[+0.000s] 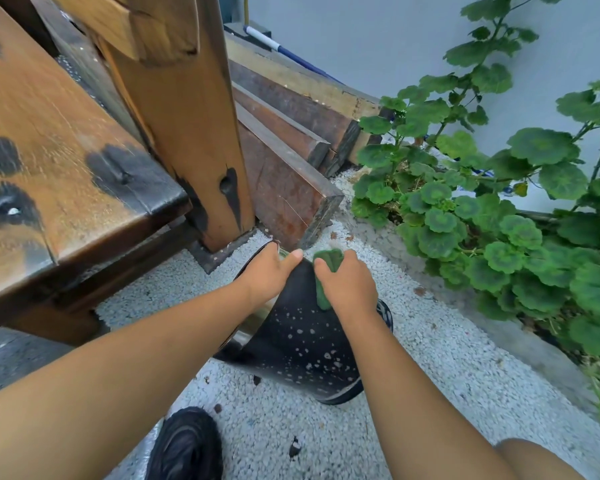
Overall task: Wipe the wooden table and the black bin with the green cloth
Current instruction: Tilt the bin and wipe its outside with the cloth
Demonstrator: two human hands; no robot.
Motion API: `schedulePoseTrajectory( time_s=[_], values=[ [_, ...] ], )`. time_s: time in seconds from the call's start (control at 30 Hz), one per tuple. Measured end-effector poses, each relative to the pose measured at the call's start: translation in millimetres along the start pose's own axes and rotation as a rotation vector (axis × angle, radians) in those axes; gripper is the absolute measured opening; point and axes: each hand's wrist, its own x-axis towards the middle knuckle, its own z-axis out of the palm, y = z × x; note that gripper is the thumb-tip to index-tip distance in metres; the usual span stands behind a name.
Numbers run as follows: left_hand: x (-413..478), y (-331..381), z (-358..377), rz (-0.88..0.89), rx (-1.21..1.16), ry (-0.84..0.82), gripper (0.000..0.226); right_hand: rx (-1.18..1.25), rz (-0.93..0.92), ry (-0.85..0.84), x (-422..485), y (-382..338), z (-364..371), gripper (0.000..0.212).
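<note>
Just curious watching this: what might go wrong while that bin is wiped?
The black bin lies tilted on loose gravel, steadied by the left hand at its rim; it may roll. The green cloth is bunched small under the right hand, so wiping may leave patches dirty.

Both bare forearms reach from the near edge toward the far middle, converging. The left hand [269, 271] curls over the rim of the black bin [302, 341], its thumb stretched to the right. The right hand [349, 285], just beside it, clutches the green cloth [329, 265] in curled fingers and presses it against the bin's side. A bare knee [534, 459] shows at the near right.
</note>
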Motion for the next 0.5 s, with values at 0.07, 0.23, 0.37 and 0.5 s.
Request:
schedulePoseTrajectory(
  time_s=[0.07, 0.23, 0.37, 0.5],
  values=[
    [-2.3, -4.2, -4.5, -0.010, 0.018, 0.011, 0.073, -0.033, 0.040, -0.020, 7.3, 17.5, -0.1, 0.051],
    [-3.4, -15.3, -13.2, 0.015, 0.001, 0.024, 0.077, -0.115, 0.133, -0.074, 23.8, 53.0, -6.0, 0.054],
    [-6.0, -14.7, -15.5, 0.026, -0.041, 0.030, 0.077, -0.153, 0.150, -0.095, 30.8, 64.9, -8.8, 0.056],
    [-5.0, -14.1, -20.7, 0.011, -0.032, -0.031, 0.079, -0.167, 0.169, -0.083, 32.4, 69.1, -9.5, 0.052]
  ],
)
